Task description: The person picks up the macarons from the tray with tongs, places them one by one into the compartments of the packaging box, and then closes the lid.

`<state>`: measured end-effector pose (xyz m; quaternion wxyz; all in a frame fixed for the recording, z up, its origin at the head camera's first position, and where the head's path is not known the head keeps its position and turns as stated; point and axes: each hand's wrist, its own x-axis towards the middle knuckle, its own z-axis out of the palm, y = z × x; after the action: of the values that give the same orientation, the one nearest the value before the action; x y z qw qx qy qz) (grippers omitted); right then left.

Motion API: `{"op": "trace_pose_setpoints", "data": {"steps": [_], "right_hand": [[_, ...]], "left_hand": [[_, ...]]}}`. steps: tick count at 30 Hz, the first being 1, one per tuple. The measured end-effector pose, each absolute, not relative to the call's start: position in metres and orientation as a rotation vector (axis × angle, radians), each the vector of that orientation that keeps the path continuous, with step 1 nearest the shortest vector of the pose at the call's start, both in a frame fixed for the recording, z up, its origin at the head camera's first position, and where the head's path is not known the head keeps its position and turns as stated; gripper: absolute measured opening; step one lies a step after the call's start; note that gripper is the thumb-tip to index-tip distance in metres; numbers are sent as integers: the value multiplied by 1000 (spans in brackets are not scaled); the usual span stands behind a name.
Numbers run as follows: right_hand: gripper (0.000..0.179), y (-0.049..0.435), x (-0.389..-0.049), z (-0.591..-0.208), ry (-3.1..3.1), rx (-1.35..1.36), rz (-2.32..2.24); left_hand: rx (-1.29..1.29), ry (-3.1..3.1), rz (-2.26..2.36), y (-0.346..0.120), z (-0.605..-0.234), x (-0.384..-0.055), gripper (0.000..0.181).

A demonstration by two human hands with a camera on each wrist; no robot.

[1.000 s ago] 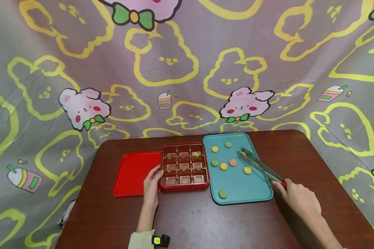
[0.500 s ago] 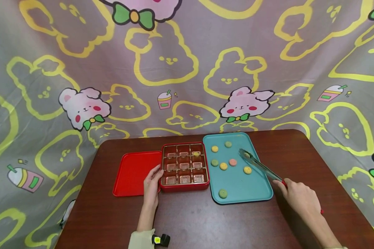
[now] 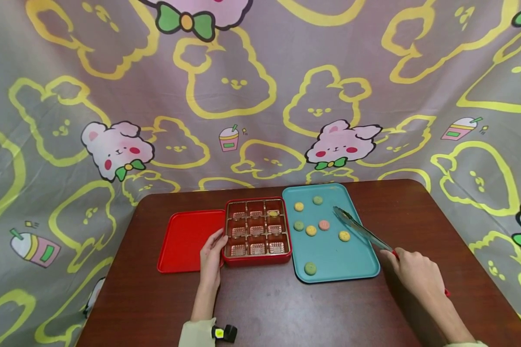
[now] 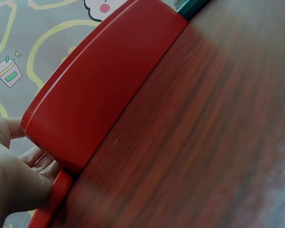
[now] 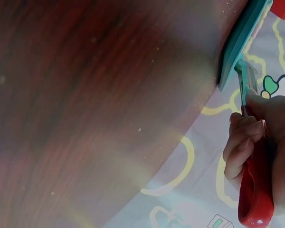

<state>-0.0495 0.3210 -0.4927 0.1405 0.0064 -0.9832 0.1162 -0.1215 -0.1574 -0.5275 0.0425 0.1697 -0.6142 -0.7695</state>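
My right hand [image 3: 418, 277] grips the red handle of a pair of metal tongs [image 3: 366, 232], also seen in the right wrist view. The tongs' tips are over the right part of a teal tray [image 3: 334, 262], closer together than before. I cannot tell whether a macaron is between them. Around them on the tray lie a pink macaron [image 3: 324, 225] and several yellow and green ones. My left hand [image 3: 212, 253] touches the left side of a red compartment box [image 3: 257, 260], one digit at its rim. A yellow macaron [image 3: 273, 213] sits in the box's back right compartment.
A shallow red lid or tray [image 3: 186, 241] lies left of the box, partly beneath my left hand. The box's right side adjoins the teal tray. All stand on a dark wooden table [image 3: 260, 308], with a patterned cloth [image 3: 260, 96] behind it.
The tongs' tips have drawn together from a wider spread, while staying over nearly the same spot of the tray. My left hand and the box have stayed put.
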Motion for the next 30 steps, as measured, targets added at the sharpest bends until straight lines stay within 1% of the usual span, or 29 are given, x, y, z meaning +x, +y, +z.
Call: {"op": "trace_pose_setpoints", "data": {"steps": [5,12,15,19,22,26,30], "right_hand": [[50,320,-49,-493,-2839,8,349],[44,318,-50,-488,-2815,24,357],[46,315,-49,-486,-2781,42,369],[48,307,-48,-483,-2753,48,378],[47,299,-50,-480,-2742,60,380],[44,286,-52,-476,-2701,122,374],[46,274,-53,-473,-2634,184,362]], "left_hand": [[525,-1888,-2339,-157,-529,-122,44],[519,-1890,-2333,-156,-529,-124,44],[539,-1900,-2335,-156,-529,-120,44],[560,-1907,-2348,-156,-528,-118,45],[539,-1903,-2354,-156,-527,-118,46],[545,-1909,-2327,-157,-527,-118,45],[540,-1912,-2325,-157,-527,-120,45]]}}
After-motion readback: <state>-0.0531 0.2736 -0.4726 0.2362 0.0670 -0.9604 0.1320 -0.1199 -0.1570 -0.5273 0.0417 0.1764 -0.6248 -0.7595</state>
